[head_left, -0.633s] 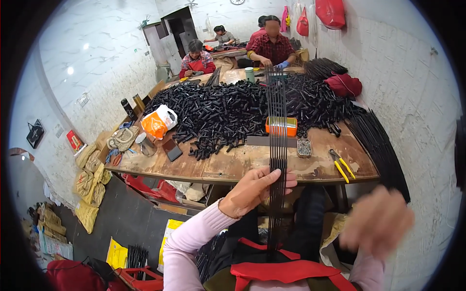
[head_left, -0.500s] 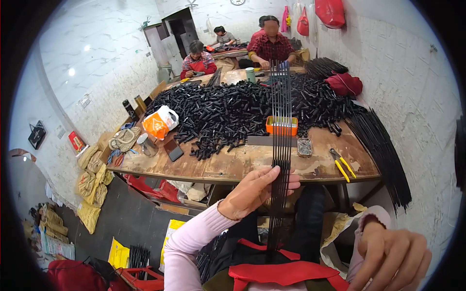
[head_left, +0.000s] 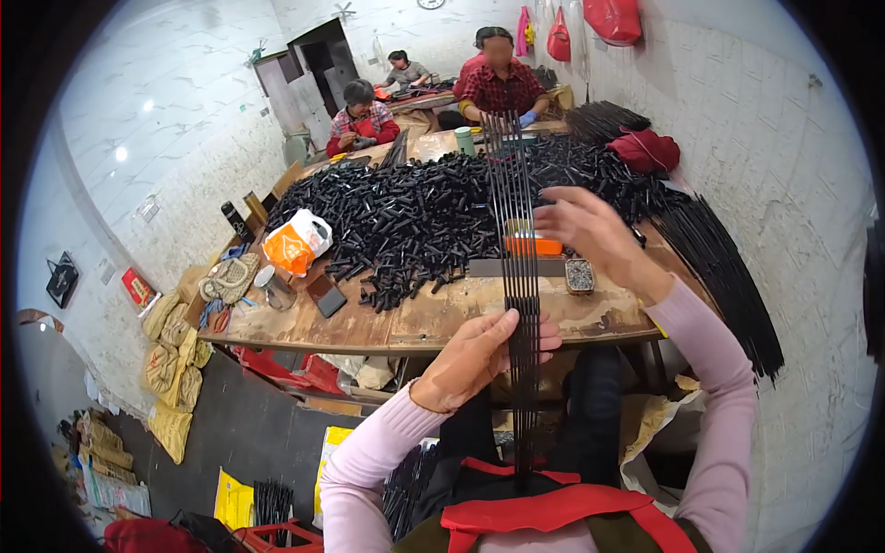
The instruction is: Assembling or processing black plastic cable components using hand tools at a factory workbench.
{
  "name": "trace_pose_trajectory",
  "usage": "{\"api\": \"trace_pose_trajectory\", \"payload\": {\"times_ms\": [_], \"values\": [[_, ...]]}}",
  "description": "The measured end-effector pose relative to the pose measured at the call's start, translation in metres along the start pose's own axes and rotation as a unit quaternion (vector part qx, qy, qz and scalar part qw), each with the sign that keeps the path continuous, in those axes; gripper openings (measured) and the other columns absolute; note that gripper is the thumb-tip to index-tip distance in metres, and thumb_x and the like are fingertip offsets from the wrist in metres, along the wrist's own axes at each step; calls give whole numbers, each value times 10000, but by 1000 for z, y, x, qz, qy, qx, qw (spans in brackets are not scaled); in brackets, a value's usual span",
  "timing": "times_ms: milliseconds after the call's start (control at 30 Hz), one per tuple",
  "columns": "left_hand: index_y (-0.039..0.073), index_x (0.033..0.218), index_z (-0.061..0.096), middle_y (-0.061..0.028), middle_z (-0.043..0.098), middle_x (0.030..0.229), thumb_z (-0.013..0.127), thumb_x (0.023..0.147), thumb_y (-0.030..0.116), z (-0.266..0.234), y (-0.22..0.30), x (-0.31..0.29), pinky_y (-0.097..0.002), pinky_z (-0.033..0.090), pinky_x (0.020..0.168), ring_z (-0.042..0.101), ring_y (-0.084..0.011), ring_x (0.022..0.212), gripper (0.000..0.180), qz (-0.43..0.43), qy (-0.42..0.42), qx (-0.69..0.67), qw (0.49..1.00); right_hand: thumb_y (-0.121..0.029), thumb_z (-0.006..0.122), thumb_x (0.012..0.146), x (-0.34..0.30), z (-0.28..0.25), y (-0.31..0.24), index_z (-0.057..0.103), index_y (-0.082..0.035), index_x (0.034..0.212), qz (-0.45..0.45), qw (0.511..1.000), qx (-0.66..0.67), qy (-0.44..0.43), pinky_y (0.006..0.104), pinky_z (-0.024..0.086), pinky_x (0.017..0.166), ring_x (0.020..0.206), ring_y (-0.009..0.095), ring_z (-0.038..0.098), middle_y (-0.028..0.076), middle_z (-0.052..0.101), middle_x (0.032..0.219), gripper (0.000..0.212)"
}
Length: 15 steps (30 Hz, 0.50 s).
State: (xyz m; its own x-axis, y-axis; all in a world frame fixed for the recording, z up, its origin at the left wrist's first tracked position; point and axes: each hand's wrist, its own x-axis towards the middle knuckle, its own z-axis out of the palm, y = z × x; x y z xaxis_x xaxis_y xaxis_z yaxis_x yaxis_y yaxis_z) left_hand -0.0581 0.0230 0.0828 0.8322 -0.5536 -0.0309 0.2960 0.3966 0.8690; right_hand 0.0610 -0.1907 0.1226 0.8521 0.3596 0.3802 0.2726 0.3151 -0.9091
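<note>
A bundle of long, thin black rods (head_left: pixel 523 369) stands upright in front of me, its top fanned slightly apart and its lower end down at my lap. My left hand (head_left: pixel 475 355) is closed round the bundle at mid-height, thumb across the front. Just right of the rods' upper part, my right hand (head_left: pixel 595 235) is raised over the table with fingers stretched out toward them. It appears to hold nothing. Behind the rods and right fingers sits an orange container (head_left: pixel 544 247), partly covered. A large heap of short black tube-like pieces (head_left: pixel 406 212) spreads over the wooden table (head_left: pixel 433 318).
Small clear tray (head_left: pixel 579 276) of tiny parts stands near the container. A sheaf of black rods (head_left: pixel 728 286) hangs over the table's right edge. An orange-white bag (head_left: pixel 298 241), glass jar (head_left: pixel 274 288) and dark flat case (head_left: pixel 325 292) lie left. Several people sit at the far side.
My right hand has risen from the lower right to beside the rods' upper part. Its forearm now covers most of the yellow-handled pliers. My left hand keeps its hold.
</note>
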Motion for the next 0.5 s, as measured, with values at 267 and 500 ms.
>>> {"api": "trace_pose_trajectory", "payload": {"times_ms": [267, 500], "values": [[-104, 1322, 437, -242, 568, 1284, 441, 1040, 261, -24, 6, 19, -437, 497, 1016, 591, -320, 1185, 462, 22, -11, 16, 1000, -287, 497, 1015, 15, 32, 5, 502, 73, 1274, 234, 928, 164, -241, 432, 433, 1063, 1192, 313, 569, 207, 594, 1243, 443], [-81, 1358, 405, -242, 548, 1306, 361, 1055, 325, -42, 32, 62, -426, 490, 1026, 563, -331, 1221, 508, 44, -55, -62, 996, -190, 559, 990, 40, 42, -7, 542, 30, 1255, 150, 981, 0, -124, 339, 506, 981, 1093, 204, 622, 128, 636, 1184, 344]]}}
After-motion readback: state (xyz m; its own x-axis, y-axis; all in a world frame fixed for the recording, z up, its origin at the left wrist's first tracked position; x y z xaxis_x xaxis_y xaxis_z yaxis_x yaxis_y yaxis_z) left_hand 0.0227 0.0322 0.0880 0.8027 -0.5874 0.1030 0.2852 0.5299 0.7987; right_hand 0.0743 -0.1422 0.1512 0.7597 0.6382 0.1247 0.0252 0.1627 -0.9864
